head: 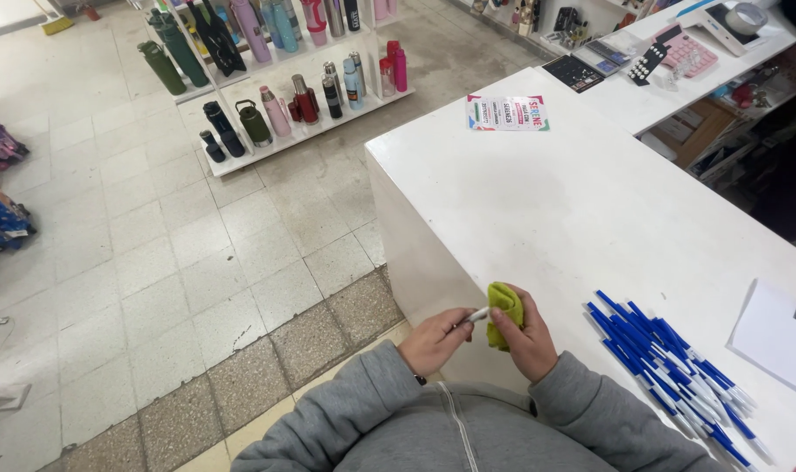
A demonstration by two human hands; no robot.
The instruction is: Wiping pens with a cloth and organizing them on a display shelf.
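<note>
A white counter (590, 201) is being stood at, and its near edge is being used as the place where both hands are being held. A row of blue-capped pens (669, 367) is being kept on the counter, to the right of the hands and apart from them. A yellow-green cloth (505, 308) is being gripped by the right hand (525, 336), whose fingers are being curled tightly around it. The left hand (433, 339) is being kept closed on a white pen (478, 315), whose tip is being pressed into the cloth. Both hands are being held close together, just over the counter's front edge.
</note>
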